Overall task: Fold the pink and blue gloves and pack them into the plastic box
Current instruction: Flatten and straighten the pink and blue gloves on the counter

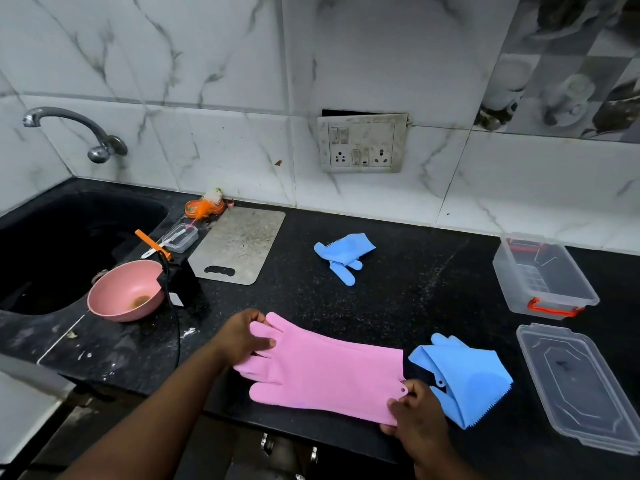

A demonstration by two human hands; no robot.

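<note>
- pink glove (pixel 322 374) laid flat near the front edge of the black counter (pixel 398 282)
- left hand (pixel 242 337) pinching its fingertip end, right hand (pixel 412 407) gripping the cuff corner
- one blue glove (pixel 464 379) just beside the cuff, another blue glove (pixel 343 254) further back
- plastic box (pixel 543 277) open at far right, lid (pixel 581 386) lying in front of it

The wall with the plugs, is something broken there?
Yes. The white switch and socket plate on the marble wall sits crooked, its top edge pulled away, leaving a dark gap above it. It also looks grimy. The clear plastic box and gloves look fine.
</note>
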